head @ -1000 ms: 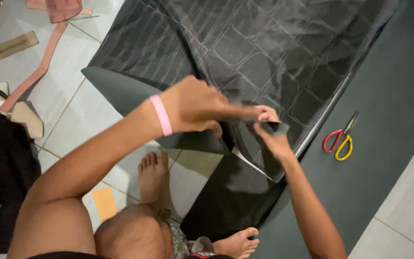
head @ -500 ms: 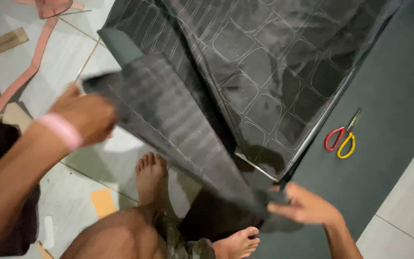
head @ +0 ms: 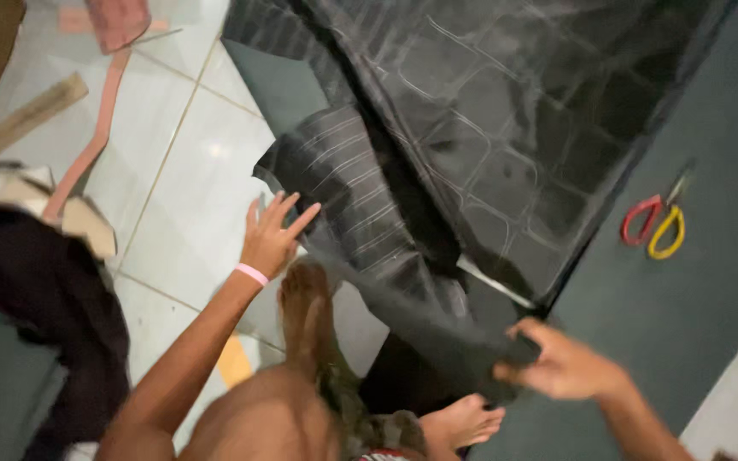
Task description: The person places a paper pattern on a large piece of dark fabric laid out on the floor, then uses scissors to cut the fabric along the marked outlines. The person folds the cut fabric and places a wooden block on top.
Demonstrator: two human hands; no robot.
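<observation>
1. On the tiled floor (head: pixel 181 171), a large black sheet (head: pixel 506 128) with an embossed scale pattern lies spread over a dark green mat (head: pixel 694 307), reaching the top of the view.
2. Its near corner is folded back, so the striped underside shows as a loose flap (head: pixel 343 188) sagging toward the person's feet.
3. The right hand (head: pixel 561 367) pinches the flap's lower edge, thumb over fingers, low at the right.
4. The left hand (head: pixel 271 239), with a pink wristband (head: pixel 251 274), is open with fingers spread; it sits just beside the flap's left edge, and blur keeps me from telling whether it touches.
5. Half a second ago the left hand gripped the flap and held it high and taut across the view; now that hand has let go and the flap has dropped and crumpled.
6. The right hand has moved a little rightward while keeping its pinch.
7. Red-and-yellow scissors (head: pixel 655 224) lie on the mat, well apart from both hands, unmoved.
8. Pink strips (head: pixel 100 128) and a wooden piece (head: pixel 32 115) lie on the tiles at left.
</observation>
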